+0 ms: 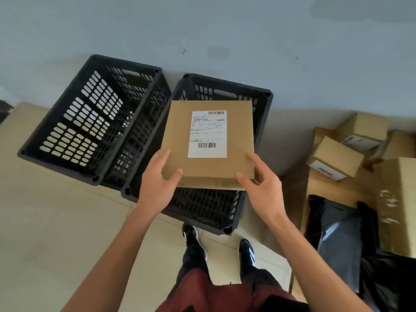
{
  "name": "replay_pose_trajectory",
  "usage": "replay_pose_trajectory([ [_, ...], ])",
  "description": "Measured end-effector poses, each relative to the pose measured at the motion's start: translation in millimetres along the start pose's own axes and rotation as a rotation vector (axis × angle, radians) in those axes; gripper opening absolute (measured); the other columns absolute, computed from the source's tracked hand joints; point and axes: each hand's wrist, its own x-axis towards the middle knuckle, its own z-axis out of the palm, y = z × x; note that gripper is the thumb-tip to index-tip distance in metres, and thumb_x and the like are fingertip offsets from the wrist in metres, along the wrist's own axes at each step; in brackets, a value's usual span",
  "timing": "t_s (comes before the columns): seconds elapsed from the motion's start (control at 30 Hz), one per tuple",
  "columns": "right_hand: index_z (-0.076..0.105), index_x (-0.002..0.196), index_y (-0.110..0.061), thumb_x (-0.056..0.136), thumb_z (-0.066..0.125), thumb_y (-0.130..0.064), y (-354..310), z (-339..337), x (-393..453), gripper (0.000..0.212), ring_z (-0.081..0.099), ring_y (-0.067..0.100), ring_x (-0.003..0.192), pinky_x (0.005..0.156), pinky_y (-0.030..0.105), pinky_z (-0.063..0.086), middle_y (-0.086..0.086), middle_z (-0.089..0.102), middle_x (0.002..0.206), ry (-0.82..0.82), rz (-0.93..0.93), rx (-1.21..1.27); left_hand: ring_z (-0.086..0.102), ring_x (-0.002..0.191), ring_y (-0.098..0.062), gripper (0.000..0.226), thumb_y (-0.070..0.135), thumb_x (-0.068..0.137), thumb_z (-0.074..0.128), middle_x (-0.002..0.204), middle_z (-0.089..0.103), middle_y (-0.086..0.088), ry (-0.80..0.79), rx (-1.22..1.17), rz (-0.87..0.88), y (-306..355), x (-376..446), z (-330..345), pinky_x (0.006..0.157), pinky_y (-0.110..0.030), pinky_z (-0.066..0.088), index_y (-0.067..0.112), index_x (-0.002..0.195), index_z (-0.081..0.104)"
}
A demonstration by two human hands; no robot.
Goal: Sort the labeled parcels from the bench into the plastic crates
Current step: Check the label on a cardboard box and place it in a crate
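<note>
A flat brown cardboard parcel (180, 136) with a white shipping label hangs level above the right black plastic crate (202, 208). My left hand (157, 183) grips its near left corner, thumb on top. At the near right corner my right hand (262, 188) holds it the same way. A second black crate (90, 118) stands to the left with nothing visible inside it. Both crates sit on the floor against the wall.
More cardboard parcels (337, 158) lie piled on the bench at the right, with a black plastic bag (342, 239) in front of them. My feet in dark shoes (246, 253) stand just before the right crate. A pale wall runs behind the crates.
</note>
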Motion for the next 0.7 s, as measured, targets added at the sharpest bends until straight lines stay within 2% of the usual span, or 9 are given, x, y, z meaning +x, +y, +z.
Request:
replay_pose_trajectory([
  [0.17, 0.043, 0.156, -0.033, 0.095, 0.075, -0.016, 2.0, 36.3, 10.3, 0.071, 0.058, -0.011, 0.118, 0.083, 0.002, 0.05, -0.012, 0.05, 0.155, 0.02, 0.101, -0.031, 0.038, 0.14, -0.003, 0.066, 0.02, 0.101, 0.066, 0.158, 0.041, 0.009, -0.139, -0.024, 0.028, -24.4, 59.4, -14.0, 0.117, -0.027, 0.032, 0.02, 0.161, 0.038],
  [0.27, 0.038, 0.159, -0.036, 0.097, 0.073, -0.015, 7.8, 59.2, 22.8, 0.074, 0.052, 0.005, 0.134, 0.078, 0.003, 0.049, -0.009, 0.04, 0.163, 0.046, 0.136, -0.088, 0.039, 0.146, -0.012, 0.065, 0.022, 0.102, 0.065, 0.161, 0.039, 0.008, -0.214, -0.028, 0.027, -41.1, 92.4, -15.6, 0.122, -0.037, 0.035, 0.02, 0.161, 0.037],
  [0.37, 0.035, 0.158, -0.043, 0.102, 0.065, -0.012, 15.9, 78.1, 34.8, 0.071, 0.045, 0.008, 0.142, 0.092, 0.01, 0.047, -0.01, 0.037, 0.165, 0.1, 0.192, -0.107, 0.034, 0.149, -0.014, 0.067, 0.028, 0.103, 0.063, 0.164, 0.034, 0.007, -0.29, -0.002, 0.049, -55.1, 116.4, -6.2, 0.123, -0.037, 0.033, 0.021, 0.162, 0.033],
  [0.4, 0.034, 0.159, -0.044, 0.103, 0.062, -0.011, 18.3, 83.0, 38.9, 0.07, 0.046, 0.006, 0.141, 0.094, 0.01, 0.046, -0.01, 0.035, 0.166, 0.11, 0.209, -0.107, 0.032, 0.151, -0.015, 0.069, 0.033, 0.103, 0.063, 0.165, 0.031, 0.006, -0.31, 0.012, 0.054, -58.8, 123.4, -1.9, 0.124, -0.039, 0.032, 0.021, 0.163, 0.031],
  [0.5, 0.037, 0.159, -0.042, 0.105, 0.057, -0.005, 23.0, 93.3, 54.5, 0.068, 0.051, 0.003, 0.13, 0.078, 0.005, 0.049, -0.012, 0.025, 0.17, 0.147, 0.267, -0.099, 0.024, 0.156, -0.02, 0.076, 0.047, 0.101, 0.062, 0.17, 0.023, 0.001, -0.369, 0.054, 0.045, -68.8, 146.3, 13.6, 0.125, -0.049, 0.03, 0.023, 0.164, 0.026],
  [0.53, 0.04, 0.157, -0.042, 0.105, 0.057, -0.004, 25.8, 95.3, 60.6, 0.067, 0.051, 0.009, 0.136, 0.082, 0.008, 0.051, -0.012, 0.023, 0.17, 0.156, 0.285, -0.099, 0.023, 0.157, -0.021, 0.078, 0.048, 0.101, 0.062, 0.171, 0.021, 0.0, -0.382, 0.066, 0.035, -71.7, 153.3, 18.5, 0.126, -0.05, 0.03, 0.023, 0.165, 0.025],
  [0.57, 0.042, 0.156, -0.042, 0.105, 0.057, -0.003, 29.6, 96.9, 66.4, 0.066, 0.046, 0.015, 0.144, 0.095, 0.013, 0.049, -0.011, 0.022, 0.171, 0.157, 0.303, -0.095, 0.021, 0.158, -0.022, 0.078, 0.048, 0.101, 0.062, 0.171, 0.019, -0.001, -0.394, 0.073, 0.024, -74.7, 159.2, 23.2, 0.126, -0.05, 0.028, 0.024, 0.165, 0.025],
  [0.6, 0.044, 0.155, -0.041, 0.104, 0.057, -0.002, 32.9, 98.3, 72.0, 0.065, 0.036, 0.015, 0.151, 0.106, 0.015, 0.041, -0.009, 0.022, 0.171, 0.15, 0.316, -0.084, 0.019, 0.158, -0.022, 0.078, 0.048, 0.101, 0.062, 0.172, 0.017, -0.001, -0.401, 0.08, 0.02, -77.4, 164.1, 26.8, 0.127, -0.05, 0.027, 0.025, 0.165, 0.024],
  [0.7, 0.046, 0.154, -0.039, 0.103, 0.058, 0.0, 42.2, 103.0, 86.0, 0.066, 0.024, 0.01, 0.155, 0.104, 0.005, 0.03, -0.007, 0.021, 0.172, 0.121, 0.349, -0.071, 0.015, 0.159, -0.021, 0.078, 0.048, 0.101, 0.061, 0.173, 0.013, 0.0, -0.404, 0.114, 0.031, -85.4, 175.9, 33.4, 0.127, -0.051, 0.025, 0.027, 0.165, 0.022],
])
